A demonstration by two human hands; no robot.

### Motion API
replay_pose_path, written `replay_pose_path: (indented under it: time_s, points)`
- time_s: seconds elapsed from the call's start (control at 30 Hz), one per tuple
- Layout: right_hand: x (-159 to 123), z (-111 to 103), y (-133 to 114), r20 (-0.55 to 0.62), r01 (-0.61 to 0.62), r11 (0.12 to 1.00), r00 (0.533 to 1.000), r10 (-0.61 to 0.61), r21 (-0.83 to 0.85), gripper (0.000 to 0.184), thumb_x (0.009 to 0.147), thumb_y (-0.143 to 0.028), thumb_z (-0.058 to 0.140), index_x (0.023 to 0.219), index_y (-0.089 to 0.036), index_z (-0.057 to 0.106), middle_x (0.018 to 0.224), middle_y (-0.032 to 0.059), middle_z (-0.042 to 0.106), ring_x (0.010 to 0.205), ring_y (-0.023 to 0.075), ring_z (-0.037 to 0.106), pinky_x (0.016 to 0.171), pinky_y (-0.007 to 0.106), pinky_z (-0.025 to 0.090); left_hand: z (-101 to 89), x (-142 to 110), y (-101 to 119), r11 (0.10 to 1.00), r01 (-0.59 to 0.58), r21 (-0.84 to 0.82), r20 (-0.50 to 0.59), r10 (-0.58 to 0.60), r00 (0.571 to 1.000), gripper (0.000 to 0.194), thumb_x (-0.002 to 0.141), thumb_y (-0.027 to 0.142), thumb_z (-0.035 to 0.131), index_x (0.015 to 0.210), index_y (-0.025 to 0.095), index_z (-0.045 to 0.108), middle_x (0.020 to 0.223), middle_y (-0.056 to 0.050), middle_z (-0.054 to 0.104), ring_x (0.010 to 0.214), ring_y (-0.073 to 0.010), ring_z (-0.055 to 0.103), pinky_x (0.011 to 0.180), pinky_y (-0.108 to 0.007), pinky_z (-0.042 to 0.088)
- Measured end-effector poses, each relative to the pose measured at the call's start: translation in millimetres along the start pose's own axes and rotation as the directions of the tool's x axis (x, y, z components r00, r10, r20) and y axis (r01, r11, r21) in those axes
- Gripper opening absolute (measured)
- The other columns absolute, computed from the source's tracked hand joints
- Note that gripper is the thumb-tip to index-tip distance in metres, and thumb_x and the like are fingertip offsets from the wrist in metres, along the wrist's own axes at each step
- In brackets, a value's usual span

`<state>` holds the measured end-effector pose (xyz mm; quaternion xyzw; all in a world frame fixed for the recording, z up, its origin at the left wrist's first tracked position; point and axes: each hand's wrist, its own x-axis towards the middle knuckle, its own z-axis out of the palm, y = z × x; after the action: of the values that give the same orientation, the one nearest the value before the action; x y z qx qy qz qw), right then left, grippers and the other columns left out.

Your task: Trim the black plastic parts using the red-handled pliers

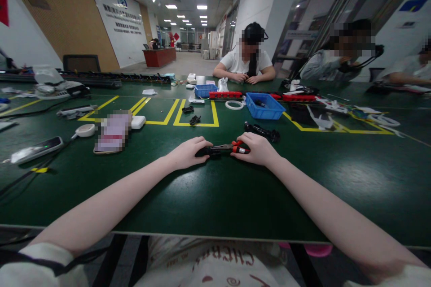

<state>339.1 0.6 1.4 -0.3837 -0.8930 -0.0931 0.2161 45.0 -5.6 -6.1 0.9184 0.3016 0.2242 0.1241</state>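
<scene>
- Pliers [226,147]: centre of the dial, above the green table [208,197]; tips at the black part [213,153]. Jaw opening cannot be determined.
- Left hand [191,151]: 9 o'clock; fingers clamped on the black part.
- Right hand [258,149]: 3 o'clock; fingers clamped around the red handles.
- Blue tray [271,113]: 2 o'clock.
- Black object [261,132]: between 2 and 3 o'clock, near the right hand.
- White ring [235,105]: 1 o'clock.
- Small black pieces [194,120]: 10 o'clock.
</scene>
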Motion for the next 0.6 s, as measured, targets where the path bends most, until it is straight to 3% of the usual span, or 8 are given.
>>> replay_pose_path:
  time_s: [0.6]
  points:
    - [-1.8,-3.3,2.3,-0.010,-0.059,0.996,0.998,0.060,0.060,0.041,0.079,-0.056,0.066,0.096,-0.019,0.066,0.094,0.0092,0.068,0.083,0.0238,0.063,0.073,0.036,0.050,-2.5,0.2,2.2,1.000,0.005,-0.001,0.012,-0.005,1.000,0.032,0.090,0.028,0.056,0.121,0.021,0.056,0.111,-0.007,0.059,0.100,-0.0227,0.060,0.086,-0.035,0.052]
